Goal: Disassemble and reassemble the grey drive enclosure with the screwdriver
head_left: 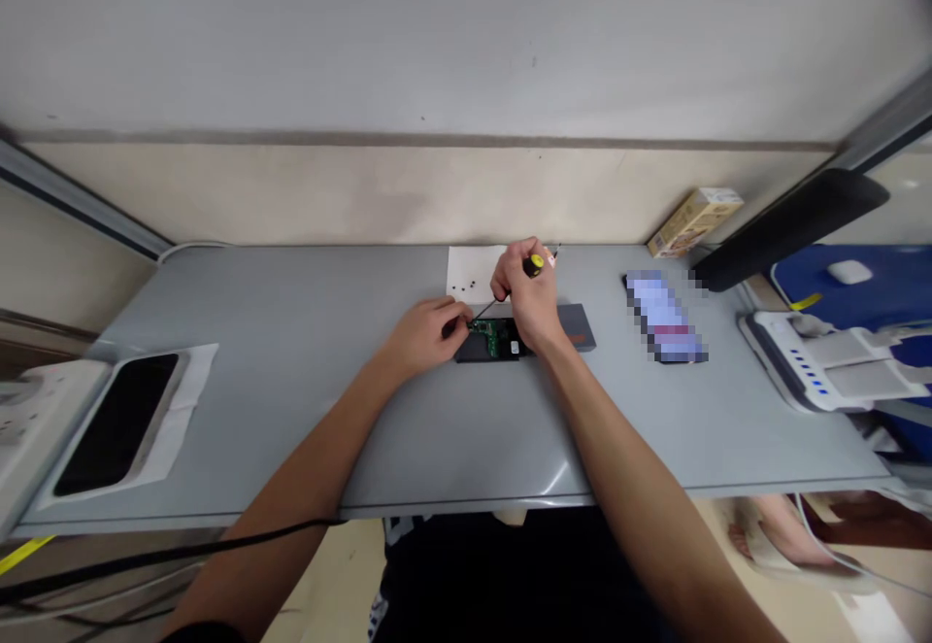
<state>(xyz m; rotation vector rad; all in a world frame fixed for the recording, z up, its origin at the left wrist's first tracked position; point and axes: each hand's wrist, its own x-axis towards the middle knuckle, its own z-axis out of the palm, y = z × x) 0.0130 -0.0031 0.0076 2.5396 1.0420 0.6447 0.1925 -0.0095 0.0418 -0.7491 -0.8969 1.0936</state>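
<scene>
A flat black electronic device [477,348] lies open on the desk, its green circuit board [493,334] and a small white label showing. At its upper left corner, my left hand [429,334] has thumb and fingertips closed against the end of the case. My right hand [530,298] grips a screwdriver [534,265] with a black and yellow handle. The thin shaft slants down left, its tip by the left fingertips over the board. Just behind lies white paper [466,264] with several tiny dark screws [464,287] on it. The right wrist partly covers a grey box [579,322].
On the grey desk [277,332], a phone [664,318] and a small carton [695,220] are on the right. Nearby stand a long black object [793,225] and a white power strip [808,366]. Another phone [120,420] lies on paper at left. A wall [364,191] borders the back.
</scene>
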